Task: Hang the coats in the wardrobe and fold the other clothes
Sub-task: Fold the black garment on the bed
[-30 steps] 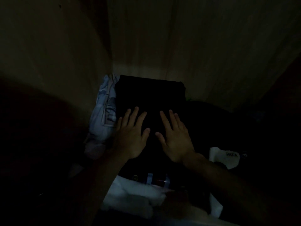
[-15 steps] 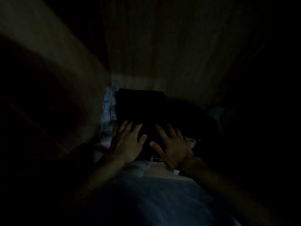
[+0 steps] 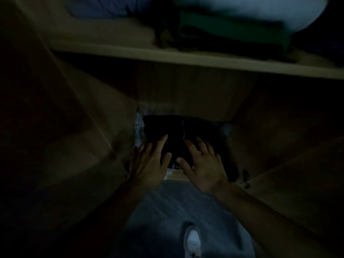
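A folded black garment (image 3: pixel 163 126) lies on top of a pile in a low, dim wardrobe compartment. My left hand (image 3: pixel 149 164) lies flat with spread fingers on its near left part. My right hand (image 3: pixel 202 164) lies flat on its near right part, fingers straight. A second dark folded garment (image 3: pixel 202 127) sits beside it on the right. A light blue patterned cloth (image 3: pixel 138 127) shows at the pile's left edge, against the wardrobe side wall.
A wooden shelf (image 3: pixel 186 60) crosses above the compartment, holding a folded green garment (image 3: pixel 232 32) and pale bedding-like cloth (image 3: pixel 260 10). Wooden side walls close in left and right. Below are my grey trousers (image 3: pixel 176 211) and a white shoe (image 3: pixel 193 241).
The view has pulled back and tilted up, bringing the upper shelf into sight. Both hands stay flat on the black garment, now at its near edge.
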The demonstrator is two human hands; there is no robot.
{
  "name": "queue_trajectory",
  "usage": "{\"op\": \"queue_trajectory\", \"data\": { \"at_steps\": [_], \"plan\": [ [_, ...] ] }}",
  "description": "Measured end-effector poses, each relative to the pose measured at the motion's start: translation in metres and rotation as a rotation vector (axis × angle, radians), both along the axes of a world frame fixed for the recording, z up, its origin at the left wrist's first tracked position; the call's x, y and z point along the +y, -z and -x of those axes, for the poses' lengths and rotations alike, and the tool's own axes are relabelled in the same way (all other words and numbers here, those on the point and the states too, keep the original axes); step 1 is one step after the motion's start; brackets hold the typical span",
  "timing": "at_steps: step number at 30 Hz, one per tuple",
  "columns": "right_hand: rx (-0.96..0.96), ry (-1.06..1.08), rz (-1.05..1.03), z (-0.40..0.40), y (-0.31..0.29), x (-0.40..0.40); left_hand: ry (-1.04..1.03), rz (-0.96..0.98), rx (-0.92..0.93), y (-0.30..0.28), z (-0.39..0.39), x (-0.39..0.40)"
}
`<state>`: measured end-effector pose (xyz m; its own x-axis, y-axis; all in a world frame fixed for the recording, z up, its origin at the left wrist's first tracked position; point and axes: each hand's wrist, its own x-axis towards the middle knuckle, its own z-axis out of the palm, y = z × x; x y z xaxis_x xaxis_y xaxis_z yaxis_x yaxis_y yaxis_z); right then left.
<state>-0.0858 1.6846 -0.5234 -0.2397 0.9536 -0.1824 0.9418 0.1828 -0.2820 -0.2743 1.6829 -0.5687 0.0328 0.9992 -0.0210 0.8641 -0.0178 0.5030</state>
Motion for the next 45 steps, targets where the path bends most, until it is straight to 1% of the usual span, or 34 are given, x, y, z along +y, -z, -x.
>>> {"op": "queue_trajectory", "data": {
  "at_steps": [3,6,9,12,15,19,22,29,33,36,40,43,45],
  "plan": [
    [0.011,0.013,0.013,-0.005,-0.052,-0.032,-0.012,0.027,-0.026,-0.052,0.000,-0.030],
    [0.018,-0.010,-0.003,-0.013,-0.101,-0.067,0.021,0.036,-0.046,-0.102,-0.005,-0.070],
    [0.077,-0.036,-0.033,-0.023,-0.150,-0.101,0.028,-0.027,-0.070,-0.157,-0.011,-0.114],
    [0.130,-0.024,-0.094,-0.030,-0.197,-0.128,-0.029,-0.114,-0.052,-0.210,-0.021,-0.153],
    [0.154,-0.057,-0.150,-0.039,-0.239,-0.163,-0.064,-0.151,-0.015,-0.260,-0.035,-0.192],
    [0.193,-0.082,-0.230,-0.067,-0.290,-0.224,-0.119,-0.208,-0.004,-0.315,-0.057,-0.249],
    [0.218,-0.069,-0.281,-0.088,-0.327,-0.263,-0.114,-0.231,-0.026,-0.347,-0.077,-0.288],
    [0.205,-0.017,-0.442,-0.111,-0.403,-0.323,-0.083,-0.350,-0.040,-0.434,-0.094,-0.334],
    [0.211,0.004,-0.521,-0.107,-0.425,-0.350,-0.041,-0.369,-0.085,-0.460,-0.086,-0.362],
    [0.241,0.043,-0.539,-0.097,-0.436,-0.369,-0.007,-0.368,-0.056,-0.463,-0.076,-0.384],
    [0.246,0.077,-0.551,-0.081,-0.434,-0.394,0.009,-0.378,-0.055,-0.464,-0.060,-0.401],
    [0.208,0.080,-0.517,-0.076,-0.430,-0.411,0.009,-0.365,-0.113,-0.464,-0.056,-0.412],
    [0.187,0.093,-0.525,-0.073,-0.430,-0.418,0.039,-0.383,-0.101,-0.464,-0.053,-0.417]
  ]
}}
